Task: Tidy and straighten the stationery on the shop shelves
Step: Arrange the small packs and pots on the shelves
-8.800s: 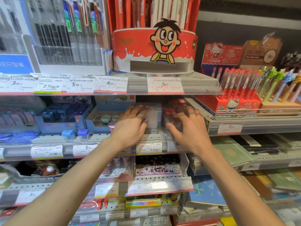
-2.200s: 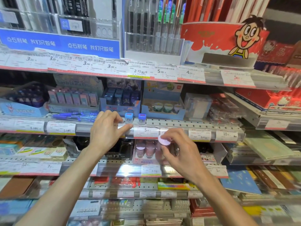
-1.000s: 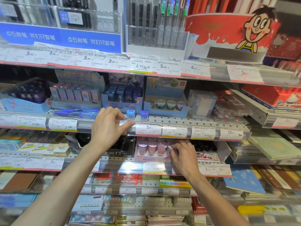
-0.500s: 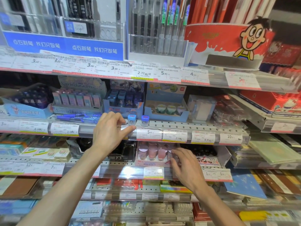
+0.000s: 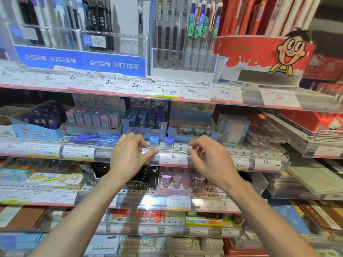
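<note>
My left hand [image 5: 130,156] grips the clear price label strip [image 5: 174,158] on the front edge of the middle shelf, thumb on its face and fingers curled over the top. My right hand [image 5: 207,160] is at the same strip just right of the 5.00 label, its curled fingers and thumb pinching the strip's clear cover. Between my hands two small blue-capped clear containers [image 5: 154,142] [image 5: 169,142] stand upright at the shelf edge. A pink box of round-capped items [image 5: 181,179] sits on the shelf below.
Behind the containers stand display boxes: a dark blue one [image 5: 144,125] and a light blue one [image 5: 193,127]. Loose blue pens [image 5: 92,140] lie to the left. A clear box [image 5: 233,128] is at the right. Pen racks [image 5: 185,58] fill the top shelf.
My right hand has risen from the pink box on the lower shelf to the middle shelf's label strip. My left hand has kept its hold on the strip.
</note>
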A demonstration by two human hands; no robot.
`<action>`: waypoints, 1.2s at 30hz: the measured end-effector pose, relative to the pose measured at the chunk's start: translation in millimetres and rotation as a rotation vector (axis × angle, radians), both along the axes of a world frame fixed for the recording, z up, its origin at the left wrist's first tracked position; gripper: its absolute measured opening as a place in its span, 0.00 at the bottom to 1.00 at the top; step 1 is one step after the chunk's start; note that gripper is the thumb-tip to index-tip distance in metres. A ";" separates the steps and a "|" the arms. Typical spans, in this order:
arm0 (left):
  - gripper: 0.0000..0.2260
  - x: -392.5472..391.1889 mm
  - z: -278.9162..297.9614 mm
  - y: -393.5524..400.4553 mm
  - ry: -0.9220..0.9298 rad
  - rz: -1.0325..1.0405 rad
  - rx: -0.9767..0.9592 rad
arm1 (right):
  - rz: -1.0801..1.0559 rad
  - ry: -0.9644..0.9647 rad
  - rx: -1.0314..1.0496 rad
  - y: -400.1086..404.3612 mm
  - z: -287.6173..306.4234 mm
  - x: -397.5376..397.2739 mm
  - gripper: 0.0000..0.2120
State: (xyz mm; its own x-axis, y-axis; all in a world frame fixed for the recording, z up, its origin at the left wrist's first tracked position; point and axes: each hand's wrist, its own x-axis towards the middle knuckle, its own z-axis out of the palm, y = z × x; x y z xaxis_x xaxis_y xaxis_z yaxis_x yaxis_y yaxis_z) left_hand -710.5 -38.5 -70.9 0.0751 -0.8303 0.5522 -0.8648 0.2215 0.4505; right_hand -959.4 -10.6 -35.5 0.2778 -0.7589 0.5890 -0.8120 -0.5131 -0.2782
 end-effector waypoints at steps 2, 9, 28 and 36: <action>0.18 0.0 0.0 0.8 0.002 -0.001 0.000 | 0.032 0.034 0.028 -14.2 14.9 13.2 0.07; 0.19 0.4 1.2 0.8 0.003 0.010 0.009 | 0.051 0.230 0.185 -47.7 23.0 41.2 0.14; 0.16 7.3 6.2 -0.5 0.027 -0.018 0.030 | 0.070 -0.049 0.004 -47.1 19.3 52.5 0.09; 0.14 10.5 6.3 0.4 0.051 -0.048 0.016 | 0.074 -0.143 0.003 -76.5 34.0 80.9 0.10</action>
State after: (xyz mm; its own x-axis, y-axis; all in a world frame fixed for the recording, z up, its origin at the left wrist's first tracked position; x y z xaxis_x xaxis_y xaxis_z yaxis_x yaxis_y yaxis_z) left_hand -700.0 -38.1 -64.7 0.0623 -0.8423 0.5353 -0.8291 0.2549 0.4975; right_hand -878.5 -87.1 -1.5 0.2470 -0.7414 0.6239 -0.7238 -0.5693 -0.3900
